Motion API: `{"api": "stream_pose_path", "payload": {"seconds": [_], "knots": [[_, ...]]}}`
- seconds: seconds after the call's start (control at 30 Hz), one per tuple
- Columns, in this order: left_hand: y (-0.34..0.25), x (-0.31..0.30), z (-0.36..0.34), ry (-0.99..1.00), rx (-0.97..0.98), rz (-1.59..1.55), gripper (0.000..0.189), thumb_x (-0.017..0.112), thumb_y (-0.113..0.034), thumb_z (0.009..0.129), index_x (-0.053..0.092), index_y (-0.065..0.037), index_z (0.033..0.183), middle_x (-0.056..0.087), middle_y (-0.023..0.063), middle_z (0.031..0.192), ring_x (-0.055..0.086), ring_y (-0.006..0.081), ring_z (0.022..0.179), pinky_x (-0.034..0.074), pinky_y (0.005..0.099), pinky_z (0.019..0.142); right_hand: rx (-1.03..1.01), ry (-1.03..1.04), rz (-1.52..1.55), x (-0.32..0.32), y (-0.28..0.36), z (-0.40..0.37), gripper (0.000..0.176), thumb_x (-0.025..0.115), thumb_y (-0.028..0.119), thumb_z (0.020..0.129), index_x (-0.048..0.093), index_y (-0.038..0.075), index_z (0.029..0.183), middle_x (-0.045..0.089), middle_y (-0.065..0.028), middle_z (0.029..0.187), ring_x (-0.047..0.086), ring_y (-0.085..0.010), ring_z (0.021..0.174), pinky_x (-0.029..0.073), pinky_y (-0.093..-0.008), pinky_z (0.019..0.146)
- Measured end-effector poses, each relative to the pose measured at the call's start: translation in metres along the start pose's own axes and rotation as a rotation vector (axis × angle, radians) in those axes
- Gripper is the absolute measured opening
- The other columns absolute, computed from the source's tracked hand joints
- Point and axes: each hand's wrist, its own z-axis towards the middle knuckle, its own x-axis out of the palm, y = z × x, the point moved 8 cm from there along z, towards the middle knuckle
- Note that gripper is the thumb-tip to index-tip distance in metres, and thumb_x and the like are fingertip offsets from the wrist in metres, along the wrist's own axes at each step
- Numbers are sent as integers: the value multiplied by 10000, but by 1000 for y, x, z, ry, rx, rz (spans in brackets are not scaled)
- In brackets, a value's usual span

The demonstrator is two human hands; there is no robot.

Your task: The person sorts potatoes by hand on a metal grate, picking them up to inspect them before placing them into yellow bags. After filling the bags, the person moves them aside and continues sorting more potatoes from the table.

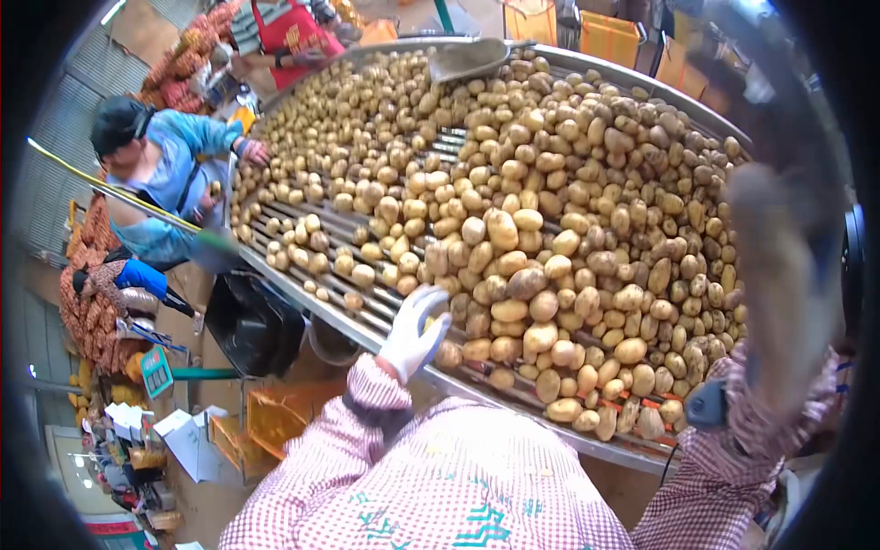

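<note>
My left hand [415, 332], in a white glove, is at the near edge of a slatted metal sorting table [316, 291]. Its fingers curl round a potato, of which only a small yellow patch shows between thumb and fingers. Loose potatoes [541, 335] lie in a thick heap just beyond and to the right of this hand. My right hand [775, 215] is raised close to the camera at the right, over the table's right end. It is smeared by motion, so its fingers and anything in them cannot be made out. A dark device [707, 404] sits at the right sleeve.
A metal scoop [467, 60] rests on the potatoes at the far rim. A co-worker in blue [170, 174] has a hand at the table's left end. Black tubs [252, 323] and an orange crate [284, 417] stand below, near a green scale display [157, 371]. Another person holds a red bag [293, 37].
</note>
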Motion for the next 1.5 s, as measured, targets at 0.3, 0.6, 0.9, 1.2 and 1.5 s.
{"api": "stream_pose_path", "payload": {"seconds": [0.3, 0.6, 0.9, 1.2, 1.5], "knots": [[-24, 82, 79, 372, 463, 365, 604, 610, -411, 958, 504, -152, 1494, 364, 217, 1596, 283, 438, 1509, 188, 648, 1219, 624, 506, -547, 123, -209, -213, 665, 618, 322, 985, 394, 16, 1532, 374, -277, 1569, 375, -451, 1435, 286, -560, 1184], [57, 47, 168, 517, 188, 737, 769, 561, -563, 927, 338, -280, 1606, 219, 141, 1696, 102, 370, 1585, 67, 714, 1214, 630, 552, -1005, 147, -223, -274, 787, 612, 249, 947, 243, 39, 1610, 180, -209, 1682, 198, -385, 1549, 211, -610, 1214], [174, -55, 198, 387, -106, 717, 609, 468, -606, 981, 582, -256, 1467, 121, 118, 1725, 37, 463, 1566, -2, 620, 1250, 617, 593, -1085, 146, -232, -286, 801, 587, 279, 972, 190, 21, 1618, 154, -213, 1687, 190, -382, 1552, 205, -589, 1226], [274, -154, 144, 298, -433, 812, 736, 350, -727, 994, 495, -250, 1534, 182, 82, 1716, 216, 378, 1550, 155, 503, 1270, 629, 584, -1082, 146, -236, -288, 815, 605, 195, 962, 159, 90, 1636, 160, -226, 1679, 252, -453, 1505, 232, -633, 1190], [312, -239, 203, -331, -340, 226, 527, 699, -468, 930, 674, -55, 1257, 641, 192, 1286, 628, 369, 1166, 488, 436, 1018, 591, 565, -1063, 150, -227, -279, 883, 633, 138, 928, 111, 91, 1640, 135, -214, 1686, 212, -425, 1534, 196, -627, 1220]]}}
